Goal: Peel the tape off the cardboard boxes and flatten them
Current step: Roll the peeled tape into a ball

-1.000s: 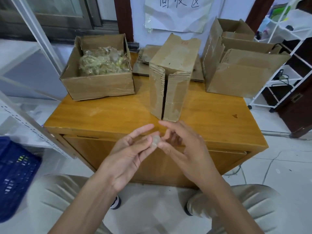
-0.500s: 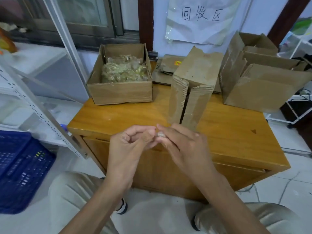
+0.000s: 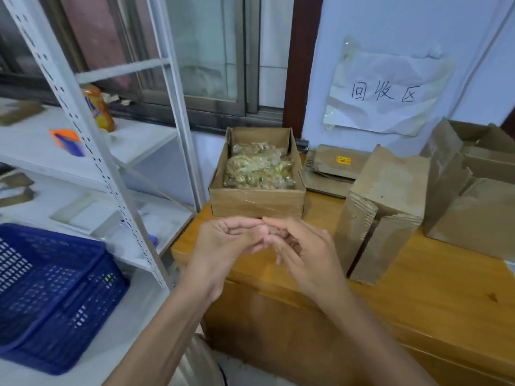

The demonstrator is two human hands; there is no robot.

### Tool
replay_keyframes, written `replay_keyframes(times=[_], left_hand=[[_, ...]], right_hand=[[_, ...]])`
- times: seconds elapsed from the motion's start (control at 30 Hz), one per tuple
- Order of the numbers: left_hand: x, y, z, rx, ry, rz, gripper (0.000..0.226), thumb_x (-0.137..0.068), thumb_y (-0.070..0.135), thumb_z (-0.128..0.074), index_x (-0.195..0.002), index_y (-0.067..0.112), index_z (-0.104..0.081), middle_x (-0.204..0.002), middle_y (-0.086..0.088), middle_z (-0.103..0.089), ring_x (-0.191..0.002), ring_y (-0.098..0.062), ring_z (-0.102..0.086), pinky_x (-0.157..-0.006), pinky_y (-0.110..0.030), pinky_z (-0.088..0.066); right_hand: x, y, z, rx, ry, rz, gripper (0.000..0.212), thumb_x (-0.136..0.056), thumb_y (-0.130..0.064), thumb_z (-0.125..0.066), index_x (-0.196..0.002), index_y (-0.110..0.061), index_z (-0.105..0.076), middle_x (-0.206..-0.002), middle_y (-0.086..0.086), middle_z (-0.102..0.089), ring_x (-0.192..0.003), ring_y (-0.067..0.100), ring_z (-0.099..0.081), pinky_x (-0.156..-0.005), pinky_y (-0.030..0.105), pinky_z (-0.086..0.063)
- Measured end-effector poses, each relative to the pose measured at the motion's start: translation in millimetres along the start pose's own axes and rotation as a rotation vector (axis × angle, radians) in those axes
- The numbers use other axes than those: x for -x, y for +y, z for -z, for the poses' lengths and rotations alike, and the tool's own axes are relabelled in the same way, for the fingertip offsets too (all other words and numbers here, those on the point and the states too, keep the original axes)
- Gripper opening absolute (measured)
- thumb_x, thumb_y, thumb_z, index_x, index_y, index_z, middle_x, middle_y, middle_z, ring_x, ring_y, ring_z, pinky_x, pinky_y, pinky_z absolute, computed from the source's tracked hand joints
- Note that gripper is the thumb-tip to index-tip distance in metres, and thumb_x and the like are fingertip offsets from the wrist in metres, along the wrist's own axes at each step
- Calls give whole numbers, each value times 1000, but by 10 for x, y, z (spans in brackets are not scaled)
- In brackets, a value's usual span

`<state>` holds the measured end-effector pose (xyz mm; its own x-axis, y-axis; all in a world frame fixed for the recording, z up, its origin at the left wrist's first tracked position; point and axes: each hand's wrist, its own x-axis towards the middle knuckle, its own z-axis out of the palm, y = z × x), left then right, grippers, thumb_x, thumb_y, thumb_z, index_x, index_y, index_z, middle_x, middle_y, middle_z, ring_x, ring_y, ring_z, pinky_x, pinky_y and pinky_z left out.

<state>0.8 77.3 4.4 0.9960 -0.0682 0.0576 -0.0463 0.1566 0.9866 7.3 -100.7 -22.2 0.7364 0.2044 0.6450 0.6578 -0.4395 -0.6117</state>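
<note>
Both hands are meeting above the table (image 3: 418, 277) edge, left hand (image 3: 223, 243) and right hand (image 3: 303, 254) fingers curling together; anything pinched between them cannot be told, beside an upright cardboard box (image 3: 381, 215)

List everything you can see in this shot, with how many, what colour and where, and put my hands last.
Wooden table: one, honey brown, centre and right.
Open box of crumpled tape: one, brown cardboard, table's far left corner.
Upright folded box: one, brown, mid-table, right of the hands.
Open boxes: a cluster at the right edge, brown; count unclear.
Flattened cardboard: a small stack, brown, against the wall.
Paper sign: one, white, on the wall.
Shelf rack: one, white, left.
Crate: one, blue, lower left.
Bottle: one, orange, on the shelf.
Left hand: fingertips meet the right's.
Right hand: any tape between the fingers is hidden.
</note>
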Motion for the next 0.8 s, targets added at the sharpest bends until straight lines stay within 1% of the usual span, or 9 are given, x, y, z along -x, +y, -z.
replay_keyframes(times=[0.07, 0.13, 0.2, 0.23, 0.3, 0.37, 0.57, 0.7, 0.8], left_hand=[[-121, 37, 140, -215, 33, -94, 24, -92, 33, -73, -92, 11, -83, -82, -11, -79, -78, -20, -77, -71, -32, -64], [-281, 62, 260, -580, 116, -245, 47, -100, 59, -59, -91, 19, -82, -82, -4, -79, -82, -18, -76, -76, -41, -64], [-407, 158, 335, -793, 177, -368, 55, -99, 70, -44, -117, 31, -79, -110, 7, -79, -101, -4, -71, -85, -28, -58], [-461, 231, 367, -826, 197, -396, 56, -99, 70, -40, -131, 36, -71, -124, 14, -73, -112, 2, -65, -90, -23, -54], [-583, 346, 449, -872, 223, -407, 52, -100, 65, -42, -143, 41, -59, -136, 16, -67, -120, -3, -63, -96, -32, -55], [-710, 347, 553, -956, 249, -400, 45, -102, 55, -49, -144, 41, -57, -137, 14, -67, -120, -11, -65, -96, -40, -57], [-911, 108, 681, -1047, 198, -365, 42, -104, 39, -56, -145, 34, -56, -140, 11, -64, -125, -12, -61, -95, -32, -51], [-815, 59, 632, -1095, 221, -387, 37, -103, 38, -56, -140, 34, -62, -136, 13, -66, -117, -12, -65, -89, -31, -50], [-704, 109, 455, -1092, 187, -443, 37, -104, 42, -51, -139, 38, -62, -137, 15, -65, -116, -11, -65, -92, -32, -54]], right_hand=[[-129, 7, -96, -46, 21, -33, 17, -100, -24, -72, -112, -13, -76, -83, -7, -70, -60, 12, -66, -54, 28, -53], [-284, 13, -162, -113, 48, -146, 13, -98, -27, -73, -107, -18, -77, -81, -7, -73, -63, 14, -69, -56, 23, -52], [-483, 60, -197, -70, 85, -201, 13, -99, -26, -73, -112, -26, -74, -90, -12, -74, -77, 12, -71, -63, 22, -54], [-605, 95, -208, 14, 93, -197, 17, -100, -24, -72, -116, -30, -71, -97, -15, -72, -85, 8, -70, -69, 22, -55], [-868, 198, -231, 178, 105, -218, 26, -101, -22, -70, -123, -36, -66, -105, -20, -68, -92, 1, -66, -78, 26, -56], [-1108, 282, -273, 285, 116, -278, 31, -101, -23, -68, -125, -40, -62, -106, -21, -68, -92, -1, -65, -81, 32, -57], [-1433, 565, -394, 443, -20, -368, 31, -99, -19, -68, -126, -33, -66, -116, -12, -74, -93, 7, -69, -86, 39, -61], [-1301, 417, -225, 427, -65, -376, 33, -98, -15, -69, -128, -31, -69, -132, -8, -70, -105, 10, -68, -88, 22, -52], [-1149, 118, 93, 461, -67, -320, 32, -98, -20, -67, -127, -33, -67, -132, -9, -69, -115, 14, -66, -88, 26, -50]])
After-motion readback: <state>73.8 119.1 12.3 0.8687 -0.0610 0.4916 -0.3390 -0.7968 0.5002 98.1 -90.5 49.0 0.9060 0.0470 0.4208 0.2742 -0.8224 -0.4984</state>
